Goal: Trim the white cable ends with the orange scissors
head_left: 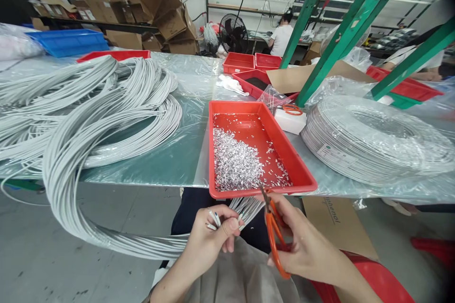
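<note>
My left hand (210, 236) pinches the ends of a thick bundle of grey-white cables (88, 151) that loops from the table down past its edge to my lap. A few cable ends with inner wires stick up between my fingers. My right hand (302, 241) holds orange-handled scissors (273, 232), blades pointing up toward the fanned cable ends just below the red tray (302, 170). The tray sits at the table's front edge and holds a heap of small silvery cut pieces (236, 161).
A wrapped coil of grey cable (377, 137) lies at the right. More red trays (249, 62), another pair of orange scissors (292, 110), a white box, green frame posts (341, 28), a blue bin and cardboard boxes stand behind. Other people work farther back.
</note>
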The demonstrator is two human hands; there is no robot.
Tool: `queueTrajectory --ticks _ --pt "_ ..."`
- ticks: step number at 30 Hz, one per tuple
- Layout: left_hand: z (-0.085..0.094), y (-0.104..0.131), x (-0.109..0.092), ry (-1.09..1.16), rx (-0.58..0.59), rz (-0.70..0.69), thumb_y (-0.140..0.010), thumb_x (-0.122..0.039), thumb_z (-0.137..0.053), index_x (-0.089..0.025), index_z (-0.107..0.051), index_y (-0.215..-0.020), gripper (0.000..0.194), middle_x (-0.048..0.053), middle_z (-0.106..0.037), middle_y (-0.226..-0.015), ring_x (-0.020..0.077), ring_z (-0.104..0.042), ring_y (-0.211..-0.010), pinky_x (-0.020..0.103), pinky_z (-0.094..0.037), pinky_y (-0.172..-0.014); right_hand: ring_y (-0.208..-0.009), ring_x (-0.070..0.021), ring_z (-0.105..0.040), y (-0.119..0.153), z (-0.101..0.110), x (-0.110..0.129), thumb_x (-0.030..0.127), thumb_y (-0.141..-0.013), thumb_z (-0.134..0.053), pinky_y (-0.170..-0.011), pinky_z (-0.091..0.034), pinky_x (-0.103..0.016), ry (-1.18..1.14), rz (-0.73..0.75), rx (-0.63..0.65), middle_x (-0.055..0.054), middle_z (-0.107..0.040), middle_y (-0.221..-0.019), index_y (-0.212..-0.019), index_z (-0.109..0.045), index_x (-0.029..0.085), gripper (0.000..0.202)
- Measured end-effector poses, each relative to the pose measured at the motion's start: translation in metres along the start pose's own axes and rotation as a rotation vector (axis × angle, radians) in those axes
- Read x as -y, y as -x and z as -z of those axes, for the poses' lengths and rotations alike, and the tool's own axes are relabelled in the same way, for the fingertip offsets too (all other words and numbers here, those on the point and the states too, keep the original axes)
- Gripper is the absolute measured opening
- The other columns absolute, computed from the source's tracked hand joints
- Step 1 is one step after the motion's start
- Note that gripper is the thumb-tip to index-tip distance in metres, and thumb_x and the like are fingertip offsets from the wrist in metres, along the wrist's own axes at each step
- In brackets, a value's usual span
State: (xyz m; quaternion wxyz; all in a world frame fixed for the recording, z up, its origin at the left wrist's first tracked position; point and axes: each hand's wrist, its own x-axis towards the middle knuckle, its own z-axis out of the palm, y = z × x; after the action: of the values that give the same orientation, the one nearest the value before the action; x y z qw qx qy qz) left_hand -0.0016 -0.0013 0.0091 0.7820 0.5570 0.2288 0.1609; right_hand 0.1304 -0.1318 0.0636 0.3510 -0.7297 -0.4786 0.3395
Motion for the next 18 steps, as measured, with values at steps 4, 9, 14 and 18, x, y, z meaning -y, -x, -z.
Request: queueTrajectory --ticks 4,9,14,18 --pt "-0.001 0.0 0.001 0.013 -0.045 -0.003 -0.066 -0.05 -0.066 -0.012 -0.061 -0.061 0.038 -0.001 -0.054 -0.046 0.0071 -0.044 -0.032 0.018 -0.032 -0.033 -0.057 -0.0182 -0.043 0.009 0.001 0.002 0.016 -0.056 -0.058 -0.053 -0.038 -0.027 0.391 -0.026 0.112 0.005 -0.044 -0.061 -0.106 -0.047 0.02 0.051" --pt "-0.004 0.001 -0.006 -0.05 -0.059 0.006 -0.065 -0.049 -0.066 -0.012 -0.06 -0.059 0.038 -0.002 -0.051 -0.043 0.0076 -0.043 -0.033 0.019 -0.031 -0.035 -0.054 -0.0172 -0.041 0.008 -0.005 0.006 0.019 -0.058 -0.054 -0.052 -0.036 -0.027 0.485 0.01 0.105 0.006 -0.038 -0.057 -0.099 -0.048 0.02 0.042" --pt "-0.007 0.001 -0.013 -0.085 -0.036 -0.006 -0.067 -0.045 -0.066 -0.014 -0.057 -0.053 0.035 -0.005 -0.044 -0.037 0.0071 -0.04 -0.033 0.019 -0.029 -0.035 -0.05 -0.0158 -0.039 0.006 0.001 0.01 0.018 -0.057 -0.053 -0.049 -0.033 -0.025 0.52 0.041 0.114 0.007 -0.039 -0.054 -0.092 -0.049 0.021 0.035" --pt "-0.009 -0.002 -0.013 -0.123 -0.027 -0.072 -0.069 -0.039 -0.065 -0.013 -0.061 -0.056 0.029 -0.004 -0.046 -0.043 0.0063 -0.039 -0.035 0.019 -0.028 -0.036 -0.052 -0.0166 -0.041 0.005 0.004 0.008 0.019 -0.059 -0.056 -0.048 -0.033 -0.025 0.513 0.04 0.114 0.005 -0.043 -0.056 -0.087 -0.051 0.022 0.028"
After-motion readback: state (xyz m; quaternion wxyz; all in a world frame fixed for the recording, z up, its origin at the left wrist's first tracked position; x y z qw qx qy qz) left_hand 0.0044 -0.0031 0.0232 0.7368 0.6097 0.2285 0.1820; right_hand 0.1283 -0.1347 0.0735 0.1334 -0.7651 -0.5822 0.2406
